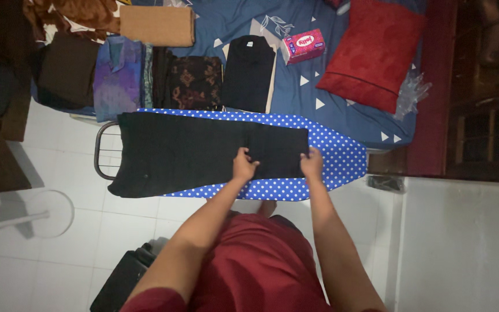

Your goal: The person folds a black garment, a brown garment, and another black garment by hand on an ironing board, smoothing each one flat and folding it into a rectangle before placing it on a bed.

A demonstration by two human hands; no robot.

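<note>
Two hands work at the narrow end of a blue ironing board with white dots [342, 159], which stands over a white tiled floor [76, 254] beside a bed with a blue sheet [295, 98]. A black garment [192, 153] lies flat along the board, its wide end hanging past the board's metal rack on the left. The left hand [244, 166] pinches the garment's near edge partway along, fingers closed on the cloth. The right hand [312, 163] grips the garment's right corner; the hands are apart. On the bed lie a red pillow [373, 55], folded clothes [194, 81], a folded black shirt [249, 72] and a pink tissue pack [303, 45].
</note>
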